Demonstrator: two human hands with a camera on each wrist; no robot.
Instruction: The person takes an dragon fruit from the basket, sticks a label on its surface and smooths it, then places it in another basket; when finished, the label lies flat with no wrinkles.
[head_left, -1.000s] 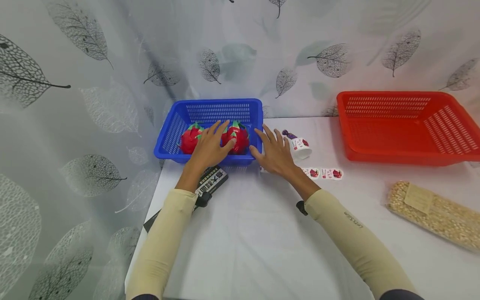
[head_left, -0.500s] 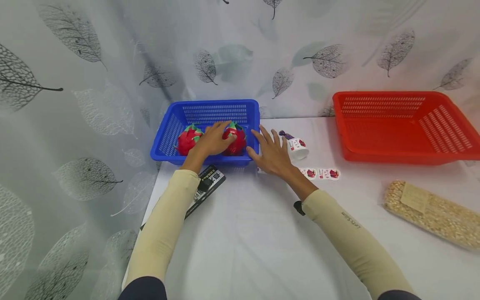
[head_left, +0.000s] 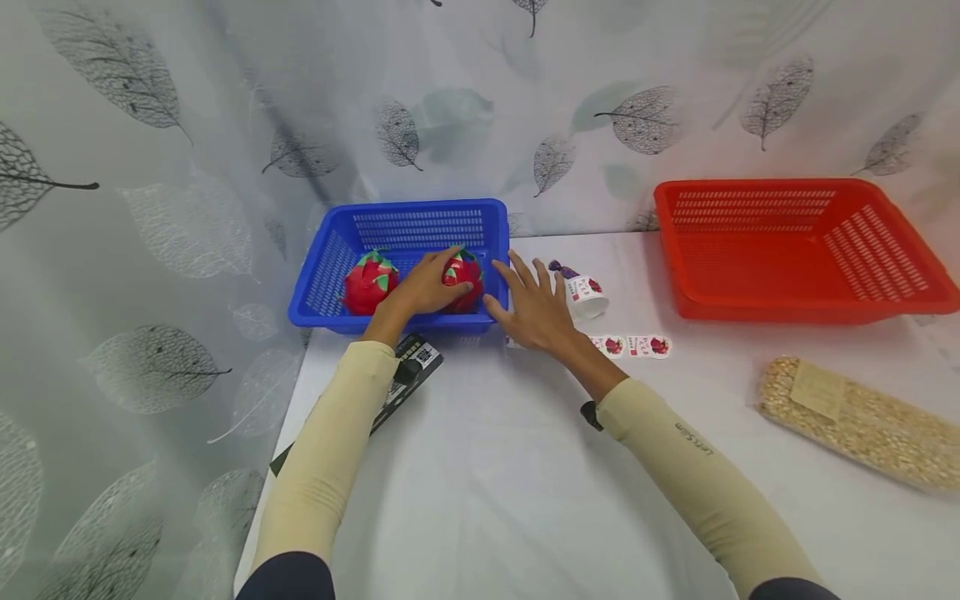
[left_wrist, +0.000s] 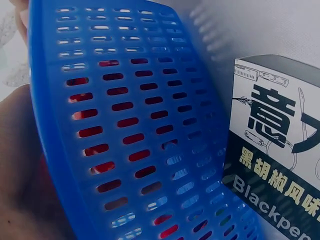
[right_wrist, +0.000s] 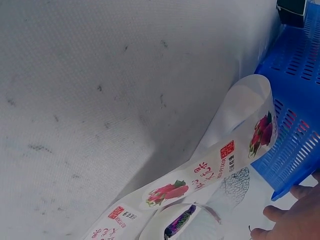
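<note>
The left grip (head_left: 429,285) partly hides one dragon fruit (head_left: 467,272), contact unclear.

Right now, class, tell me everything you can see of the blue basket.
The blue basket is rectangular, open-topped and plastic-looking, with a smooth rim and walls pierced by rows of slots. It stands upright on the white table. At least two red dragon fruits with green tips sit inside. The left hand reaches in over its near rim; the right hand is beside its right edge, though contact is unclear. A box lies near its front.
</note>
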